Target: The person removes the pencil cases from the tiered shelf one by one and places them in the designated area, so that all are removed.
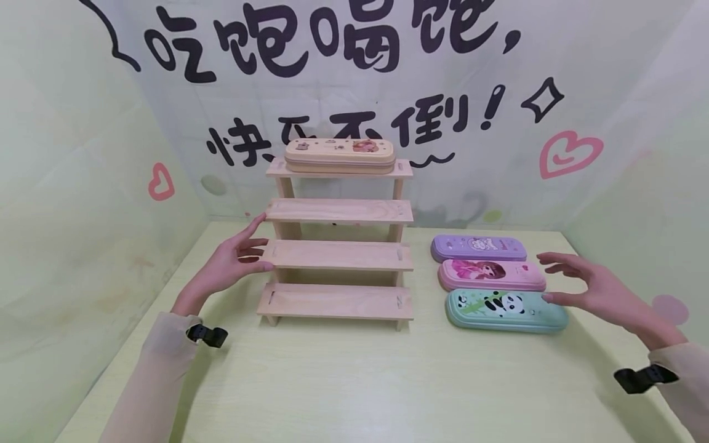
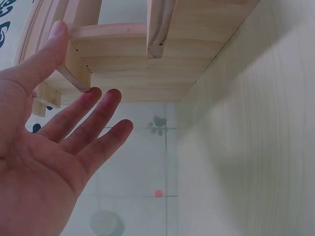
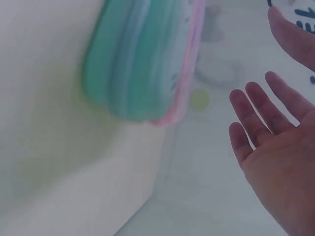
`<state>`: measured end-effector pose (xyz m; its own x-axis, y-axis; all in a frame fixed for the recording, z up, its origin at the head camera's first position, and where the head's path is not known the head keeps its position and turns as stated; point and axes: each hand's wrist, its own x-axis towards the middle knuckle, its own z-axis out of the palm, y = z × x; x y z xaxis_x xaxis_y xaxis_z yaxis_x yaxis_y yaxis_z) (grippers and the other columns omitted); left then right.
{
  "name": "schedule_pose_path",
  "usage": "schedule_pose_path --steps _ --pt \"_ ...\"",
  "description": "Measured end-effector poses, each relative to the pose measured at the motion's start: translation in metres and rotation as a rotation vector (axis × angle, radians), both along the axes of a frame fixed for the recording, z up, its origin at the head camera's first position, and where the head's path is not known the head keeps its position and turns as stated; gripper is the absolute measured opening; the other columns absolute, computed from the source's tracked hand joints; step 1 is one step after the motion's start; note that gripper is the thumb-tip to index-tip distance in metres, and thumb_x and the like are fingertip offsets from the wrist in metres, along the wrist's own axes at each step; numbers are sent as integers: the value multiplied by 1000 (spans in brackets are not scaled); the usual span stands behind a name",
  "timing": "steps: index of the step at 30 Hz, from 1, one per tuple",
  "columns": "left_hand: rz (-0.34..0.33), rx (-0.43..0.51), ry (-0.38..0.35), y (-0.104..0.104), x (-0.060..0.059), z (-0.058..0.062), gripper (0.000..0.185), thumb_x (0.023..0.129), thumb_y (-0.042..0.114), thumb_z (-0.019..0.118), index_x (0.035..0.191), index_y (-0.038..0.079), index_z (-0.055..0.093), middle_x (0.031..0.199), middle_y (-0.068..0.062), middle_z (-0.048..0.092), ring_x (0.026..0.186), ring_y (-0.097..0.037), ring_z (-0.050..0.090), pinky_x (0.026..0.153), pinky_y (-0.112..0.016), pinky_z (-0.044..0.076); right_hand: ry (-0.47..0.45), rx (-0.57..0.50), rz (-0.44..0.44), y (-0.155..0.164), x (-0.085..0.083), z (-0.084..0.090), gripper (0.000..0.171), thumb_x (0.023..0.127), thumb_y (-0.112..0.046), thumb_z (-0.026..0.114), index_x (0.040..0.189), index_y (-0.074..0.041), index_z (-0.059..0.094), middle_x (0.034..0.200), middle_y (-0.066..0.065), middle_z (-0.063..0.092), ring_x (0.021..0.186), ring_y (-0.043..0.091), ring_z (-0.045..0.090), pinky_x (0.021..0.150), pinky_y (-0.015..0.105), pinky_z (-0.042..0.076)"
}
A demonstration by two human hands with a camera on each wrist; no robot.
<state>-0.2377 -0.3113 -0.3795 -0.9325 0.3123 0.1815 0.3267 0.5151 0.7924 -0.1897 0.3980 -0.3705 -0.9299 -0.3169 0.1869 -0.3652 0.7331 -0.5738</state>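
A stepped wooden rack [image 1: 339,301] with several shelves stands at the middle of the table. On its top shelf lies a cream pencil case [image 1: 339,161]. My left hand [image 1: 226,263] is at the rack's left side, fingers extended, its thumb and index fingertip at the shelf ends. In the left wrist view, the left fingers [image 2: 98,115] look fairly straight by the wood. To the right lie a purple pencil case [image 1: 471,246], a pink one [image 1: 471,275] and a green panda one [image 1: 471,314]. My right hand [image 1: 600,292], spread and holding nothing, hovers by their right ends.
The pale wooden table [image 1: 332,381] stretches in front of the rack. Behind it hangs a light cloth [image 1: 354,86] with black lettering and pink hearts, and cloth walls close off both sides. Each wrist wears a black strap camera.
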Motion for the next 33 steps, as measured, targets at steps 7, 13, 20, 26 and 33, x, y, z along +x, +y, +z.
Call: schedule_pose_path --steps 7,13,20,26,33 --pt "0 6 1 0 0 -1 106 91 20 86 168 45 18 149 -27 55 128 -42 62 107 -53 52 13 9 39 -41 -13 23 75 86 -20 90 152 -15 54 135 6 60 116 -3 48 93 15 40" --pt "2 6 -3 -1 0 -2 106 91 20 86 168 45 18 148 -27 56 127 -42 63 107 -58 50 42 -19 90 -68 -28 38 75 86 -16 90 152 -12 55 136 9 63 114 -4 51 92 5 37" --pt "1 1 4 -1 0 -1 106 91 20 86 168 45 18 148 -27 56 127 -43 63 106 -58 50 -28 -63 70 -102 -44 54 71 88 -21 89 151 -17 56 141 4 62 120 13 55 94 18 45" --pt "5 -5 13 -3 1 -1 106 91 19 86 168 45 18 148 -28 56 126 -43 63 106 -52 52 -8 -119 119 -128 -59 66 68 90 -18 86 152 -14 56 147 7 59 129 26 54 103 27 43" --pt "-2 4 9 -1 0 -2 105 91 18 86 168 45 19 148 -28 56 126 -43 63 106 -56 52 -2 -147 139 -158 -77 87 62 92 -19 84 148 -11 58 146 9 59 131 30 52 114 52 39"
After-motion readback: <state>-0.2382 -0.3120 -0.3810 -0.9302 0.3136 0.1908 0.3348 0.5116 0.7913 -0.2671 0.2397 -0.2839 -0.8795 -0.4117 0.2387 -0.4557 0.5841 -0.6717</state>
